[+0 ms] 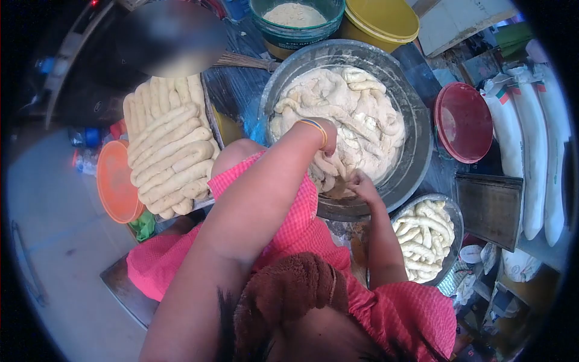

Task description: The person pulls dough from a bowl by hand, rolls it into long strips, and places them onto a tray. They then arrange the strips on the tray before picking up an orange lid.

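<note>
A large grey basin (416, 142) holds a mound of pale, floury dough (368, 127), with loose strips and folds on top. My left hand (327, 140), a coloured band at its wrist, reaches into the basin's near side. Its fingers curl down against a strip of dough and are partly hidden. Close by on the right, my right hand (363, 186) is closed low over the bare, floury basin bottom; what its fingers hold, if anything, is hidden. Between the two hands hang a few soft dough pieces.
A tray of dough ropes (169, 148) sits left, beside an orange lid (119, 181). A bowl of twisted dough (425, 238) stands right. Behind are a green bucket of flour (295, 33) and a yellow bucket (383, 21). A red bucket (463, 123) stands right. A blurred person is top left.
</note>
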Demonstrator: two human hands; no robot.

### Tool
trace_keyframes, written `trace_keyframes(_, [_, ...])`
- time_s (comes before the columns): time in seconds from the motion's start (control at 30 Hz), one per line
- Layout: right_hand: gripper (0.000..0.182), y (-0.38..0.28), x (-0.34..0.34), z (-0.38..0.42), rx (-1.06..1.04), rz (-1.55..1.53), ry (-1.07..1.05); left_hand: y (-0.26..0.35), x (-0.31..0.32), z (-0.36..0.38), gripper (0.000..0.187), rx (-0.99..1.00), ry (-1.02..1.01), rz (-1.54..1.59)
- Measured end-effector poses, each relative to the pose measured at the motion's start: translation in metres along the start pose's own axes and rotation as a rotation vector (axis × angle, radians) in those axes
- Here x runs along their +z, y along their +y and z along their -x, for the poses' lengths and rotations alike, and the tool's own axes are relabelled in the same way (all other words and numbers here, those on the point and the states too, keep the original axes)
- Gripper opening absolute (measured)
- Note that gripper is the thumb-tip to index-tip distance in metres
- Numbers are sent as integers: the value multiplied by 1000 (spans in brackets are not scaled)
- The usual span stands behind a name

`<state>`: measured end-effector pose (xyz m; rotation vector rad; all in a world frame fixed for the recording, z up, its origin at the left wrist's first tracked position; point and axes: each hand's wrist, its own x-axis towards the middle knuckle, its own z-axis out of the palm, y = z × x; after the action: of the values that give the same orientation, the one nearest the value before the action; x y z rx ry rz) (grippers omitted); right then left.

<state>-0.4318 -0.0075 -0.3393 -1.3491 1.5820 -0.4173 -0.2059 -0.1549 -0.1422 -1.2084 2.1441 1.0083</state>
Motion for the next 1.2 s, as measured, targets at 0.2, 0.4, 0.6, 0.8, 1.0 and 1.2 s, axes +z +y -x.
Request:
trace_keyframes(0.2, [51, 2, -36, -45, 38, 423, 665, -5, -6, -1, 49, -18, 403, 178])
trace_keyframes(0.4, [59, 4, -16, -58, 268, 720, 637, -14, -7, 12, 55, -12, 171, 161])
trace_keyframes(0.6, [46, -5, -34, -34, 107, 336, 383, -15, -9, 15, 56, 1, 224, 224])
trace_keyframes(0.8, [47, -34, -10, -87, -159, 326, 320, -9, -8, 7, 56, 34, 221, 222])
trace_keyframes(1.0, [45, -73, 41, -118, 7, 755, 241, -10, -10, 16, 57, 5, 195, 258])
trace_keyframes(1.2, [42, -60, 44, -105, -74, 768, 68, -19, -3, 9, 58, 19, 216, 236])
